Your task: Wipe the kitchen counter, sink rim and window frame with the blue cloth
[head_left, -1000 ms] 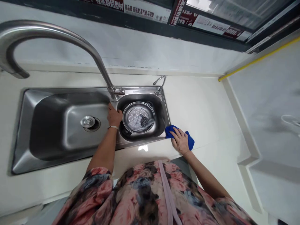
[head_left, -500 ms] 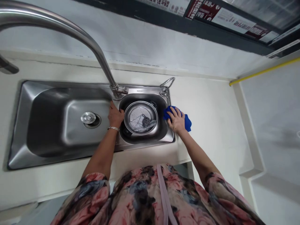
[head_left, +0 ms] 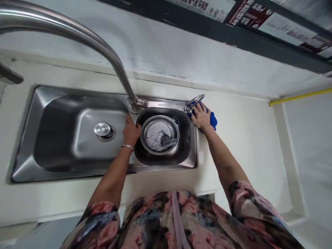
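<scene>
The right hand [head_left: 201, 117] lies on the blue cloth [head_left: 213, 121] with its fingers [head_left: 198, 109] spread and pressing down, not pinching, and the cloth sits bunched under the palm at the back right corner of the steel sink [head_left: 26, 152], right against the base of the small swivel tap [head_left: 195, 103]. A corner of blue shows past the hand on the desk [head_left: 233, 155] side. The left hand [head_left: 131, 131], a thin bracelet [head_left: 127, 147] at its wrist, rests on the ridge between the large basin [head_left: 57, 138] and the small basin [head_left: 188, 138], just below the base of the tall curved faucet [head_left: 103, 48], its fingers [head_left: 128, 121] held close together and curled over the edge, holding nothing. In the small basin sits a round steel strainer pot [head_left: 159, 134], a dark scourer [head_left: 165, 140] inside it, and neither hand touches it. The drain cap [head_left: 102, 129] sits in the large basin. As far as the view shows, the cloth has reached the rim's far corner, while the pot and both basins have no hand on them, and whether the rim is dry or wet is too faint to tell
</scene>
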`<state>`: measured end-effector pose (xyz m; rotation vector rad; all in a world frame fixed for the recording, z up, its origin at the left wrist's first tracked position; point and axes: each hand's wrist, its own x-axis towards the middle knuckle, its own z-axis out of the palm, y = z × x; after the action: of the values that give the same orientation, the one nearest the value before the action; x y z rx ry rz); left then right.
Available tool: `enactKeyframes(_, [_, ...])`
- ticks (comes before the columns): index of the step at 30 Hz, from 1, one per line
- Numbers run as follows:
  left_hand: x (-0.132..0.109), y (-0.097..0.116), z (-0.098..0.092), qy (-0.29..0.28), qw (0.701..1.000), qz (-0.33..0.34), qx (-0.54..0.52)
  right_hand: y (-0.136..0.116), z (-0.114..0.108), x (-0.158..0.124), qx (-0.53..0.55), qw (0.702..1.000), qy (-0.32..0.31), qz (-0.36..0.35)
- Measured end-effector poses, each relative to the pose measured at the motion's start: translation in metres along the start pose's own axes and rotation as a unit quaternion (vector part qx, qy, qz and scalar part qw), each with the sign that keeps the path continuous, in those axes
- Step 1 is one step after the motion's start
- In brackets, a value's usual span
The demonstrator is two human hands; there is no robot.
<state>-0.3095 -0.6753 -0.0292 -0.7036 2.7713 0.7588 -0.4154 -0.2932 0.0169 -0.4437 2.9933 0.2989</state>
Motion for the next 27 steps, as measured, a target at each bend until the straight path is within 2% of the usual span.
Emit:
enactKeyframes(5, [0.0, -0.001, 0.002, 0.01, 1.0, 0.001, 0.013, 0.01, -0.004, 0.009, 0.0, 0.999, -0.012, -0.039])
enactKeyframes(10, [-0.001, 0.001, -0.002, 0.002, 1.0, -0.005, 0.016, -0.005, -0.004, -0.007, 0.017, 1.0, -0.009, 0.005])
enactKeyframes(16, [-0.001, 0.002, -0.002, 0.004, 1.0, 0.0, 0.002, -0.029, -0.002, -0.044, 0.015, 0.999, -0.012, 0.034])
enactKeyframes(23, [0.0, 0.001, 0.0, 0.009, 1.0, 0.007, -0.02, -0.056, -0.011, -0.096, -0.013, 0.996, -0.083, 0.031])
enactKeyframes(27, [-0.001, 0.003, -0.004, 0.008, 1.0, 0.012, -0.023, -0.07, -0.009, -0.137, -0.017, 0.994, -0.106, 0.023])
